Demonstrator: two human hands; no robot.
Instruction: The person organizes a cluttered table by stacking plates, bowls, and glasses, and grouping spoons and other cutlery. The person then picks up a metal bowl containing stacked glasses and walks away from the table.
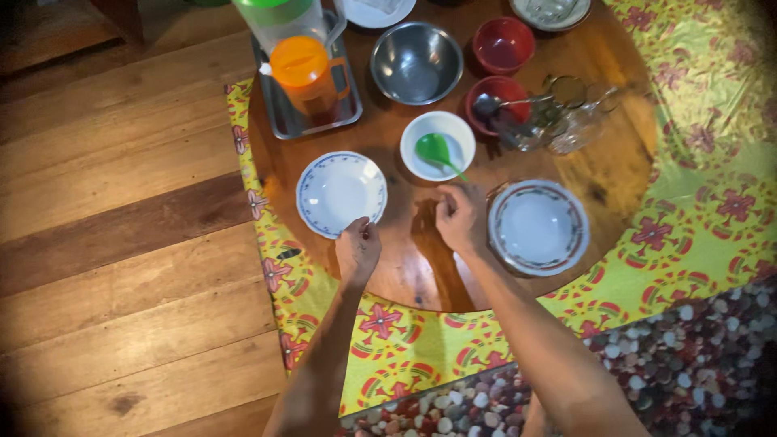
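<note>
Pinching the near rim of a white plate point(341, 193) on the round table point(405, 259), the left hand point(357, 248) grips likely fragile, slippery china; right hand point(457, 218) rests loosely curled, empty.

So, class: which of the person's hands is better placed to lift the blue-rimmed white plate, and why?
Probably the left. The left hand already touches the near edge of the blue-rimmed white plate. The right hand rests on the bare round wooden table, nearer the red-rimmed plate.
</note>
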